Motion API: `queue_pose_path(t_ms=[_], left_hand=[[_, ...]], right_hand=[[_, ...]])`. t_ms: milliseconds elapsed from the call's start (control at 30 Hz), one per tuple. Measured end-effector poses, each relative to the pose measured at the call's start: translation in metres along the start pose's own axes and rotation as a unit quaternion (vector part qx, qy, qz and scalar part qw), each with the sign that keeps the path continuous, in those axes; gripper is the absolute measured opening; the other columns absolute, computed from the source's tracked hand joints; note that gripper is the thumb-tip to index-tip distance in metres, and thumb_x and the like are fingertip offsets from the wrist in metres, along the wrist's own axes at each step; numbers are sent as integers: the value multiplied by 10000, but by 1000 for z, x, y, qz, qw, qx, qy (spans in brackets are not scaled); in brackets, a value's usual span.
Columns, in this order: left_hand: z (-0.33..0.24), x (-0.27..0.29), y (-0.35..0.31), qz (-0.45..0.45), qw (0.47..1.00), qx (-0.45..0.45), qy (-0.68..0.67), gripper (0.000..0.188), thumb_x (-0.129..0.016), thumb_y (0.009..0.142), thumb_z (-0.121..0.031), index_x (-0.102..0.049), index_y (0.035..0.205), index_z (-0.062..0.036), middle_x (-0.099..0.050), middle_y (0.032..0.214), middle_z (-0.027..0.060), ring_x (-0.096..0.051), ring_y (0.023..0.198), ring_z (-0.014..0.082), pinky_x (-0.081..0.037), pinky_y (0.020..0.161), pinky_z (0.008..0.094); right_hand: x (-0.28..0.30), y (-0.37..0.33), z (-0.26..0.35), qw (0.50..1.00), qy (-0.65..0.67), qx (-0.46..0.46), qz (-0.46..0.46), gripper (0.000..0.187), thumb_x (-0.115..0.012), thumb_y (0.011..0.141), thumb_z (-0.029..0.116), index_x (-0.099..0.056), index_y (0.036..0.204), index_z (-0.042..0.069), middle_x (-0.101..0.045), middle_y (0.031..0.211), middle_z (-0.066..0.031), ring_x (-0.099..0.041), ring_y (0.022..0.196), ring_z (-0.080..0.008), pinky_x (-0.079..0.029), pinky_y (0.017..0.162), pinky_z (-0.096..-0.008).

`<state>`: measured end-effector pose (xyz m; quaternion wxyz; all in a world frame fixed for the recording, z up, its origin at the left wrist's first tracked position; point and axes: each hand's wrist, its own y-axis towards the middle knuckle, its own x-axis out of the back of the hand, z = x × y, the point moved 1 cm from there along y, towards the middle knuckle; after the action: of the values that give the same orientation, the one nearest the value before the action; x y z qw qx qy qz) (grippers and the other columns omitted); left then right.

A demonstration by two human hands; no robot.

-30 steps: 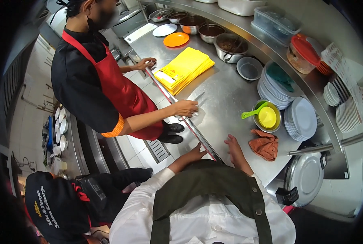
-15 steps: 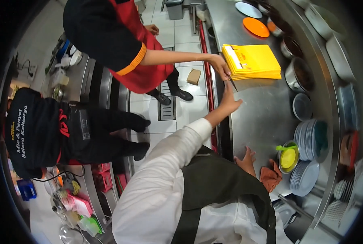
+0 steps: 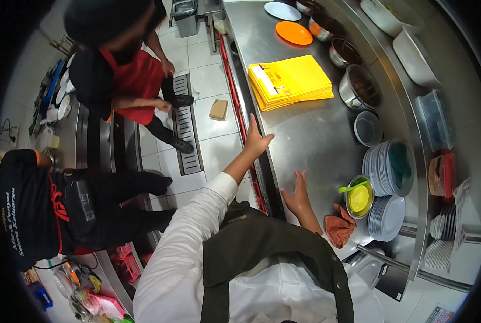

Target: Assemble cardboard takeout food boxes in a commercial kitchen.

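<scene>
Open and empty, both bare hands are grasping nothing. The left hand (image 3: 258,143) is pointing away from the body, its fingers lying fairly straight and its thumb standing out toward the right. Its forearm is angling up and inward from a white sleeve (image 3: 200,218), and the hand is hovering at the long edge of the steel counter (image 3: 318,145). The right hand (image 3: 298,198) is sitting lower and nearer the apron (image 3: 273,237), over the counter, with fingers spreading apart and thumb opening to the left; whether its heel is touching the steel I cannot tell.

The yellow stack (image 3: 291,81) of flat printed sheets or sleeves is lying on the counter just beyond the left fingertips, apart from both hands, its layers fanning slightly at the near side. Beside the right hand a crumpled rust-coloured cloth (image 3: 340,226) is lying near the forearm, and past it a yellow cup (image 3: 358,200) is resting in a metal bowl. Two piles of plates (image 3: 379,168) are standing further right. Across the aisle, a co-worker in a red apron (image 3: 138,75) is standing well apart from the person's hands.
</scene>
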<state>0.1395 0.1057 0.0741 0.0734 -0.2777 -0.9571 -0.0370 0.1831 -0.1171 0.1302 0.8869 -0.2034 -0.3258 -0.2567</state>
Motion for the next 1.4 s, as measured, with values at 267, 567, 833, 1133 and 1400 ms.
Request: queue_pose_path(t_ms=[267,567,833,1133,1400], left_hand=[[-68,-3,69,17,927,-195,319,818,-670,696,-310,-242,1354,-82,-129,1421,180,-110,1321,326,-126,1026,525],[-93,-16,99,107,869,-236,422,228,-667,675,-201,-650,867,-78,-635,872,104,-573,898,259,-305,925,446],[-159,-19,117,19,947,-270,172,218,-557,807,-191,-635,911,-16,-615,851,195,-597,795,332,-465,717,363],[-141,31,75,59,945,-25,-320,270,-524,875,-179,-559,1025,42,-625,913,82,-610,767,142,-487,671,239],[-80,48,5,170,912,94,-362,309,-484,897,-220,-526,1048,46,-608,944,89,-601,784,120,-497,688,228]], right_hand=[[-2,2,6,998,31,14,52,732,-634,718,144,-219,1309,21,-139,1361,-318,-191,1271,-410,-225,1027,-402],[26,2,-28,998,61,-1,21,673,-627,732,153,-271,1283,5,-258,1325,-298,-238,1268,-380,-254,1020,-363],[43,-1,-27,993,115,-32,-22,611,-614,754,141,-301,1266,28,-390,1259,-250,-386,1169,-377,-330,961,-371],[53,10,-21,876,476,-51,54,442,-527,849,188,-366,1245,76,-483,1200,-168,-525,1022,-258,-424,846,-351],[80,21,0,633,770,43,-68,461,-476,880,301,-311,1293,178,-453,1245,-76,-486,1095,-252,-424,874,-446]])
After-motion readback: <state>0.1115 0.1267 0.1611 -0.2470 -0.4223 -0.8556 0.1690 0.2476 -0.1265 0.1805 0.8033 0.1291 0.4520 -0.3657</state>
